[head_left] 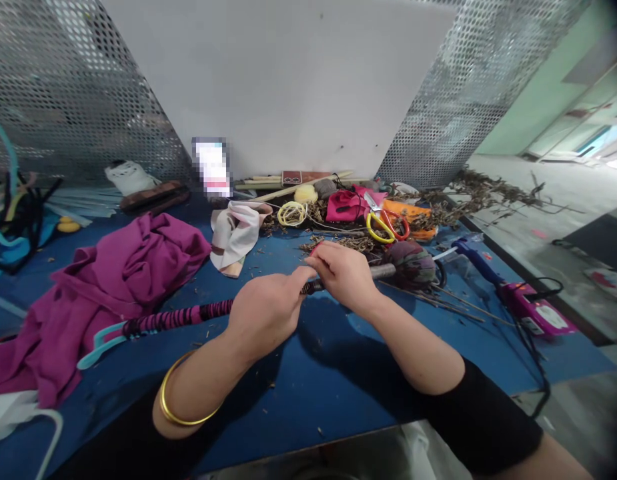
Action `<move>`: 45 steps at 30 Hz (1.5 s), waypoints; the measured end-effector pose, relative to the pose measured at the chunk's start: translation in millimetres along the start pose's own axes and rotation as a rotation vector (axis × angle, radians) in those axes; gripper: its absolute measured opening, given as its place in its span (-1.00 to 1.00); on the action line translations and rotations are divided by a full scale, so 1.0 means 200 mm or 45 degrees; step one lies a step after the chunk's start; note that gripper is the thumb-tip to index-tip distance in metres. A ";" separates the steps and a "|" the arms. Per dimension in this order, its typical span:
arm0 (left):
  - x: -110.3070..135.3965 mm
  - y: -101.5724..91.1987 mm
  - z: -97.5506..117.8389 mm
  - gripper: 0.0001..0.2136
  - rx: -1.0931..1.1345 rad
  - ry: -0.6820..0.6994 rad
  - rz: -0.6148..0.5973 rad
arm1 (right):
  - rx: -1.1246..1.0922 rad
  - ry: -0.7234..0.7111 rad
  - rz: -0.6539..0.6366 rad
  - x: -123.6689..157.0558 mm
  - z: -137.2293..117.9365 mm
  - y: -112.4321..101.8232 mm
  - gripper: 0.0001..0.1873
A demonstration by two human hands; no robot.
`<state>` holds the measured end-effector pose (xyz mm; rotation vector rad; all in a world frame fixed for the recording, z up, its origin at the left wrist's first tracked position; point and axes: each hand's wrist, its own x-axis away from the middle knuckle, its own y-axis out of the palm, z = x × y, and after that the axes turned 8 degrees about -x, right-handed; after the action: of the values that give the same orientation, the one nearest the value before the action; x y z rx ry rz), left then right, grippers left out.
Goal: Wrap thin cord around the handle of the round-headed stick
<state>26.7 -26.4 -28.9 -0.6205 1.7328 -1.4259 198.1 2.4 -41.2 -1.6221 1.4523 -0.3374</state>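
Observation:
My left hand (268, 310) is wrapped around a long stick (178, 319) bound with purple and black cord. At its left end the stick has a light-blue forked tip (99, 347); its bare grey part shows to the right of my hands. My right hand (349, 277) is closed in a pinch at the stick, right beside my left thumb. A bit of red shows at its fingertips, but what they pinch is hidden. Beyond the stick's right end lies a dark ball of yarn or cloth (411, 263); whether they touch I cannot tell.
Purple cloth (138, 263) lies at left on the blue table (298, 413). Scissors (383, 223), dried plants (463, 193), a yellow string coil (291, 213) and white cloth (238, 233) lie behind. A pink-and-blue glue gun (531, 307) with its cable is at right. A phone (212, 167) leans against the board.

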 end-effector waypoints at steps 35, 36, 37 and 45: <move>-0.04 -0.13 -0.38 -0.67 0.362 -0.516 -0.063 | -0.809 0.554 0.032 0.07 0.52 -0.60 -0.64; -0.04 -0.13 -0.38 -0.67 0.383 -0.522 -0.049 | -0.781 0.575 -0.107 0.08 0.52 -0.60 -0.64; -0.04 -0.13 -0.39 -0.67 0.396 -0.526 -0.029 | -0.755 0.572 -0.240 0.08 0.52 -0.60 -0.66; -0.04 -0.13 -0.40 -0.73 0.464 -0.402 -0.006 | -1.081 0.338 0.363 0.04 0.56 -0.54 -0.62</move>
<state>-36.9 19.0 1.7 -0.6099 1.1912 -1.5067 349.9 32.3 -25.2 -2.0147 2.1826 0.2896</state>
